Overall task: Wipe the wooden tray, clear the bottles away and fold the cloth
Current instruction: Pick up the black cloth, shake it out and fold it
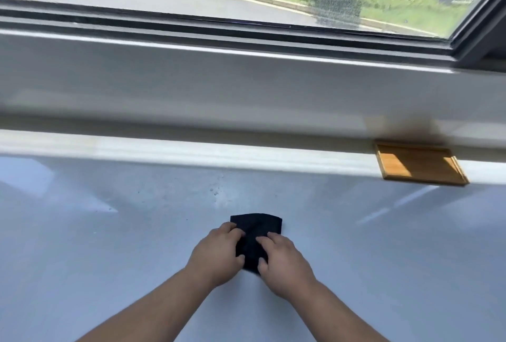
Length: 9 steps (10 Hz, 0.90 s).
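Note:
A small black cloth [258, 228], folded into a compact shape, lies on the white table near its middle. My left hand [216, 255] rests on its left side with fingers curled over the edge. On the cloth's right side my right hand [282, 262] presses down, fingers on the fabric. Both hands cover the near half of the cloth. The wooden tray [419, 165] sits at the far right against the window ledge, with nothing on it. No bottles are in view.
The white table [109, 246] stretches wide on both sides of my hands. A white window ledge [219, 89] runs along the back, with a large window above it looking onto a road and grass.

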Each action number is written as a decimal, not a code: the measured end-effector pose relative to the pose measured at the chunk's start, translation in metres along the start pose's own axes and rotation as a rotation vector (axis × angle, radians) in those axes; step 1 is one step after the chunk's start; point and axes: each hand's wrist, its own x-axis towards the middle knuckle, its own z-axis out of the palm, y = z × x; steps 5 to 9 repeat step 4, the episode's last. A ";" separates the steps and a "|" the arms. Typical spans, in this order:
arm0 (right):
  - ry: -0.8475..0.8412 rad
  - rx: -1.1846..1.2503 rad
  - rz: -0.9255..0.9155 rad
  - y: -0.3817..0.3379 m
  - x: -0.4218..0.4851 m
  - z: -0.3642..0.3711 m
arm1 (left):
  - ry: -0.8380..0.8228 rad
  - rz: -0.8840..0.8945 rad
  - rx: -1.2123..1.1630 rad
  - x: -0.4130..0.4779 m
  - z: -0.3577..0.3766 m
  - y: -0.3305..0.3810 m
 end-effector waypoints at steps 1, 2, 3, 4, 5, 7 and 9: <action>-0.040 -0.017 0.005 0.002 0.000 0.003 | -0.029 0.026 0.049 0.000 -0.001 0.002; -0.042 -0.024 -0.006 0.002 -0.001 0.005 | -0.050 0.025 0.051 -0.001 0.001 0.003; -0.041 -0.018 0.003 0.002 0.002 0.002 | -0.043 0.019 0.033 0.002 0.001 0.002; -0.014 0.052 0.019 -0.002 0.003 -0.006 | -0.017 0.011 -0.019 0.001 -0.002 0.005; -0.014 0.052 0.019 -0.002 0.003 -0.006 | -0.017 0.011 -0.019 0.001 -0.002 0.005; -0.014 0.052 0.019 -0.002 0.003 -0.006 | -0.017 0.011 -0.019 0.001 -0.002 0.005; -0.014 0.052 0.019 -0.002 0.003 -0.006 | -0.017 0.011 -0.019 0.001 -0.002 0.005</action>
